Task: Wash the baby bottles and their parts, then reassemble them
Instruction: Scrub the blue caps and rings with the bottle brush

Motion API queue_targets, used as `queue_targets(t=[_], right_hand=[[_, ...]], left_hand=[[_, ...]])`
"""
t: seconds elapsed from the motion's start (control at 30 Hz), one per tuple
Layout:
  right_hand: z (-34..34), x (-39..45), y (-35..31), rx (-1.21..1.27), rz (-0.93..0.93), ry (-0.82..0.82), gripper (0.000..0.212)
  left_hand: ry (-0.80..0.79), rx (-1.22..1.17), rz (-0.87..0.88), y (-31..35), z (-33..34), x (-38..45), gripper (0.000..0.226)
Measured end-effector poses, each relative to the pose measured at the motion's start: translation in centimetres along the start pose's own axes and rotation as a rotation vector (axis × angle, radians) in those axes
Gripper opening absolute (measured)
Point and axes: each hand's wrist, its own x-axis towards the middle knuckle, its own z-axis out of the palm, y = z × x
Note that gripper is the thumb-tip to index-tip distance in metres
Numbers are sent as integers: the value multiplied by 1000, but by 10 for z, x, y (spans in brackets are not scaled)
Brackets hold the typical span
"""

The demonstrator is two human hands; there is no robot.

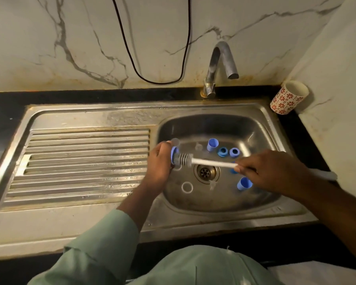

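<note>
Green sleeve (103, 243) on my left arm is closest to camera, then both hands over the stainless steel sink basin (261, 128).

Left hand (159, 161): fingers curled round a blue ring-shaped bottle collar (173, 154), holding it on edge, opening facing right. Looks like a clear part sits just above it, too faint to call.

Right hand (261, 171): pinching the white plastic handle of the grey ribbed bottle brush (195, 161), grip well back from the head. Brush head is right at the collar's opening, touching or partly in; can't tell how deep.

Rest of the parts are loose on the basin floor: blue cylindrical cap (212, 144) upright, two more blue collars (228, 152) beside it, another blue cap (244, 183) tipped over near my right hand, white ring (187, 187) lower left of the drain (205, 171), a couple of clear teat-like bits I can barely make out.

My read: early in the wash, one collar being scrubbed, everything else pending.

Risks:
- Long lever on the brush, loose pinch. Bristles catching on the collar could twist the handle out of my fingers.
- Collar likely wet and small; a hard push from the brush could pop it out of my left hand into the basin.
- Small clear bits sit near the open drain; water flow could carry them onto it.
- Curved metal tap (220, 64) shows no water running, so no rinse yet.
</note>
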Motion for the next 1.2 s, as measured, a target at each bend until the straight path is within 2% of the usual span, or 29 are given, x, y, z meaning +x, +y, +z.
queue_targets(t=[0.07, 0.17, 0.23, 0.3, 0.37, 0.43, 0.57, 0.67, 0.73, 0.87, 0.97, 1.03, 1.13, 1.2], right_hand=[[-2, -1, 3, -5, -49, 23, 46], [3, 1, 2, 126, 64, 54, 33], [8, -1, -4, 131, 73, -27, 29], [6, -3, -4, 82, 4, -66, 34], [1, -2, 1, 76, 8, 7, 38], [3, -2, 1, 118, 97, 36, 33], [4, -9, -2, 112, 70, -114, 27], [1, -6, 3, 192, 127, -58, 25], [4, -6, -2, 236, 172, -76, 24], [1, -9, -2, 144, 67, -127, 25], [1, -3, 4, 330, 187, -48, 21], [6, -5, 0, 385, 223, -106, 22], [0, -14, -2, 370, 152, -199, 24], [-6, -11, -1, 380, 152, -136, 22]], left_hand=[[30, -29, -31, -6, 5, -4, 34], [21, -37, 11, -7, 6, -3, 33], [6, -1, 36, -5, 2, 0, 35], [20, 9, 12, -7, 0, 0, 34], [12, 10, -4, -9, 2, -3, 36], [-23, 23, 3, -8, 4, -2, 44], [-28, 69, 5, -5, 7, -1, 36], [-62, 26, 39, -9, 8, -2, 42], [-77, 54, 59, -7, 7, 0, 41], [-27, 17, 3, -9, 6, -4, 31], [-90, 8, 50, -8, 7, -6, 33], [-97, 53, 79, -2, 7, -4, 35], [-48, 39, 51, -2, 10, -5, 35], [-45, 15, 49, -4, 9, -6, 34]])
